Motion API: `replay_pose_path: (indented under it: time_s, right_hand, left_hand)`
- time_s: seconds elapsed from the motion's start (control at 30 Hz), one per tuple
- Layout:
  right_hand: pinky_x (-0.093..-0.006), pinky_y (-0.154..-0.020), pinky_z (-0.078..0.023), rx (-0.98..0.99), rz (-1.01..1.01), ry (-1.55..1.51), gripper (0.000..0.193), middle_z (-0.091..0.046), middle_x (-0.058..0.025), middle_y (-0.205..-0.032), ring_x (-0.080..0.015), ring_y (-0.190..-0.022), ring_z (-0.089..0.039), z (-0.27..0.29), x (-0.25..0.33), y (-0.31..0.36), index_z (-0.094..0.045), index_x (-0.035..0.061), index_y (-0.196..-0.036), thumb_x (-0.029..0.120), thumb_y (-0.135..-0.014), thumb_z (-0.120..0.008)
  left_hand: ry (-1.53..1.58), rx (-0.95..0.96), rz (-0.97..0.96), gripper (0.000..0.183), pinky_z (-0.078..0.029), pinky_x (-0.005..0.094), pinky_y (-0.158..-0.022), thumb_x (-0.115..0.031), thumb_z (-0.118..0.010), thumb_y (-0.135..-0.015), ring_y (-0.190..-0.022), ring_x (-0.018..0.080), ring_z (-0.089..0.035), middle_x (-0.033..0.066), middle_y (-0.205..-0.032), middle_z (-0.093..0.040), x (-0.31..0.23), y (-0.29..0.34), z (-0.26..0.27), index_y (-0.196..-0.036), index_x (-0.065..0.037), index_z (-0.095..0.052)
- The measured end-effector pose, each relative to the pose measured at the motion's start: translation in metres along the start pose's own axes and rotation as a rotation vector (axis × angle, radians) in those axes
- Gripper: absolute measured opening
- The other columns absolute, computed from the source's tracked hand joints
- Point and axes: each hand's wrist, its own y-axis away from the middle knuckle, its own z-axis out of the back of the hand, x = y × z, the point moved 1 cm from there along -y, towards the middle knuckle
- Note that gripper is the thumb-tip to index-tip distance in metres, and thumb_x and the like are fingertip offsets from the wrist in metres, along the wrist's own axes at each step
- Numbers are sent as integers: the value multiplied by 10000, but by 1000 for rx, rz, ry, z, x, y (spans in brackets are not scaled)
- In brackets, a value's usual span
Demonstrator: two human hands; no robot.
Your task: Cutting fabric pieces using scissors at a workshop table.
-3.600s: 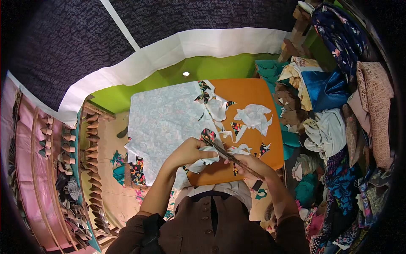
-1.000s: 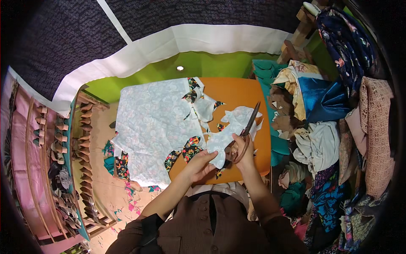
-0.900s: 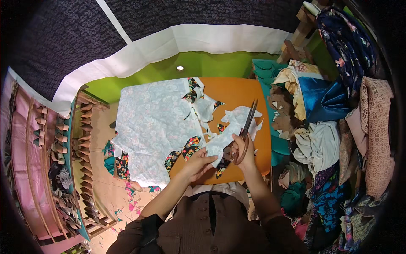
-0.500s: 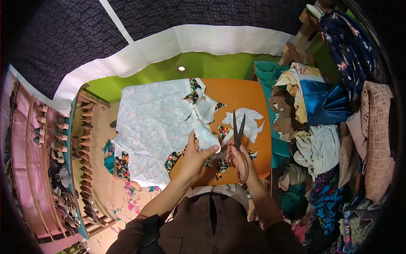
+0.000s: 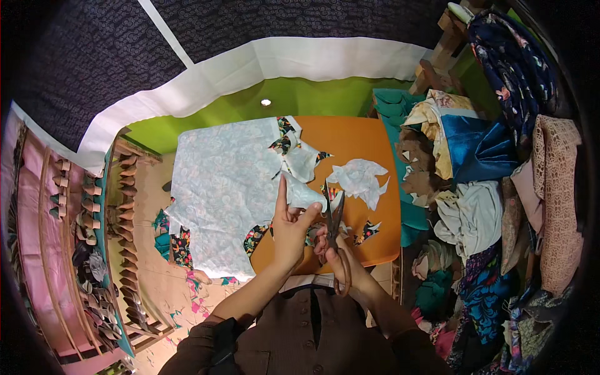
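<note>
My left hand [image 5: 290,231] is at the table's near middle, its index finger stretched up along a white-backed piece of fabric [image 5: 302,192]. The thumb presses at that piece's lower edge; my other fingers are partly hidden. Just to the right, my right hand [image 5: 340,253] grips large dark scissors [image 5: 334,224] by the handles. Their blades point away from me, slightly parted, with the tips beside the fabric's right edge. The big white-backed cloth [image 5: 219,181], with a dark floral face showing at its edges, spreads over the table's left.
A crumpled white scrap [image 5: 359,178] and a floral scrap [image 5: 367,232] lie on the orange tabletop [image 5: 381,150]. Heaped fabrics [image 5: 469,215] crowd the right side. At left, a rack [image 5: 128,231] holds a row of shoe-like forms; coloured scraps [image 5: 197,287] litter the floor.
My right hand and the scissors have moved left and nearer to me, toward the held fabric. My left index finger has straightened upward. A floral scrap now shows apart at the right.
</note>
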Motion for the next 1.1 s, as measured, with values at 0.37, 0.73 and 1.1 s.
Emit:
replay_pose_path:
  time_s: [0.37,0.73,1.1]
  right_hand:
    - [-227,-678,-348,-12,89,25,421,-355,-41,-910,-115,-763,-368,-6,-10,-2,-345,16,-1077,376,-871,-416]
    - [-218,-593,-347,6,58,-45,525,-341,-16,-789,-89,-682,-358,-5,1,1,-377,22,-1005,512,-822,-420]
    - [-249,-572,-358,-49,13,-43,492,-396,-36,-754,-117,-658,-403,-7,12,3,-417,24,-949,501,-827,-425]
  left_hand:
    - [-49,-56,-85,877,-438,205,-596,42,-577,-749,-700,94,-541,107,-906,-577,-15,11,-16,-1360,-120,30]
    - [-115,-123,-154,909,-423,189,-557,39,-581,-752,-672,87,-533,112,-890,-578,-18,20,-21,-1354,-136,77]
    - [-63,-122,-182,902,-459,207,-610,46,-585,-754,-735,114,-559,125,-877,-566,-20,21,-19,-1356,-123,65]
